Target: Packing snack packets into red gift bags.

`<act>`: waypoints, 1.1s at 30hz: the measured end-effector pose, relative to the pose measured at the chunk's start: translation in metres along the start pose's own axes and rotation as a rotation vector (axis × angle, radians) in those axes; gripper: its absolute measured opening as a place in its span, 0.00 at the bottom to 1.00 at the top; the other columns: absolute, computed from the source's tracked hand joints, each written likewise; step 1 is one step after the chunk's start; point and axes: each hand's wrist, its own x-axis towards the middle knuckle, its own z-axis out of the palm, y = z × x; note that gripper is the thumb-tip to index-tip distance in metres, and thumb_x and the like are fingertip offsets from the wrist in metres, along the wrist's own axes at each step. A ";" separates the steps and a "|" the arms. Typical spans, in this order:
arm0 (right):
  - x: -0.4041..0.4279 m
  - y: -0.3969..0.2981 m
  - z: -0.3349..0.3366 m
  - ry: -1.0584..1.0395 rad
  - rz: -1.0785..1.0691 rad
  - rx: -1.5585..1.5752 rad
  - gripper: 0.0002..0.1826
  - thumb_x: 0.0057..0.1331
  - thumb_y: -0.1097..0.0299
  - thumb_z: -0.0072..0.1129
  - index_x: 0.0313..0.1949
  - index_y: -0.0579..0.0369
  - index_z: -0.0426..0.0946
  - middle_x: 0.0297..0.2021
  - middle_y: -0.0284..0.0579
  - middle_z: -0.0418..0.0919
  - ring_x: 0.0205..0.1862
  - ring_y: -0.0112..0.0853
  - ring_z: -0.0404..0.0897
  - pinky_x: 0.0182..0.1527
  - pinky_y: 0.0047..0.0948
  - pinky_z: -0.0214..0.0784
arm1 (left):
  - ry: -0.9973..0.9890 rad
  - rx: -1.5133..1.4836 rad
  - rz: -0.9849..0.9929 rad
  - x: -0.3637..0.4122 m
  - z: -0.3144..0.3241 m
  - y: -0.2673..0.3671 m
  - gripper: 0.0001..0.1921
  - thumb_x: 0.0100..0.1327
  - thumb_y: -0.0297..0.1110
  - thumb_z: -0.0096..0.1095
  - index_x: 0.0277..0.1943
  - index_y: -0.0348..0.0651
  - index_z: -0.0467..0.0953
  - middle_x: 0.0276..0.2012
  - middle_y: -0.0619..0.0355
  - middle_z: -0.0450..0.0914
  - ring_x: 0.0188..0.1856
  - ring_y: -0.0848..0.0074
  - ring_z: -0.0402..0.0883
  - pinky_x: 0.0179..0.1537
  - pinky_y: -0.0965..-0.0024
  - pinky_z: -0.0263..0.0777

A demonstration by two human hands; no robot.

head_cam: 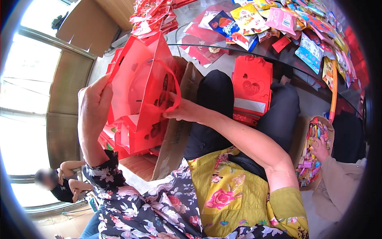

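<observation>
My left hand (95, 92) pinches the upper edge of a red paper gift bag (135, 68) with heart prints. My right hand (182, 109) is at the near side of the same bag, with its fingertips partly hidden behind the looped red ribbon handle (178, 86). The bag's mouth gapes. Under it, more red gift bags (122, 136) are packed in a cardboard box (176, 146) left of my knees. Between my legs is a stack of flat red bags (253, 83) with heart cut-outs.
Snack packets (277, 22) are heaped on a dark glass-topped table (268, 53) ahead. Another person's hand (320, 149) reaches into a carton of wrapped sweets (309, 167) at right. Red packets (153, 18) are piled at the back. Someone sits far left (64, 185).
</observation>
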 end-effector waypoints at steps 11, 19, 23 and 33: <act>-0.023 0.016 -0.021 0.184 0.040 -0.070 0.27 0.67 0.59 0.61 0.63 0.54 0.71 0.51 0.44 0.81 0.47 0.29 0.80 0.46 0.31 0.75 | -0.184 -0.049 -0.035 0.021 0.061 -0.041 0.08 0.65 0.26 0.53 0.40 0.30 0.75 0.24 0.41 0.74 0.24 0.59 0.76 0.31 0.62 0.68; -0.077 -0.023 -0.059 0.251 -0.014 -0.081 0.17 0.71 0.62 0.56 0.53 0.60 0.78 0.42 0.43 0.84 0.40 0.26 0.84 0.42 0.26 0.76 | -0.176 0.293 -0.025 0.016 0.126 -0.067 0.17 0.66 0.30 0.56 0.57 0.37 0.77 0.40 0.42 0.83 0.43 0.52 0.83 0.45 0.54 0.75; -0.104 -0.032 -0.084 0.288 0.027 -0.093 0.16 0.74 0.64 0.52 0.55 0.60 0.77 0.45 0.42 0.83 0.43 0.25 0.83 0.46 0.23 0.75 | -0.096 0.597 0.083 0.016 0.138 -0.061 0.22 0.62 0.35 0.65 0.59 0.43 0.76 0.55 0.47 0.75 0.56 0.57 0.75 0.58 0.56 0.67; -0.163 -0.032 -0.137 0.471 0.077 -0.064 0.17 0.75 0.62 0.51 0.56 0.60 0.76 0.46 0.43 0.82 0.44 0.28 0.84 0.46 0.25 0.76 | 0.127 0.435 0.207 0.020 0.140 -0.037 0.44 0.51 0.40 0.78 0.71 0.51 0.64 0.71 0.48 0.62 0.69 0.53 0.64 0.66 0.50 0.59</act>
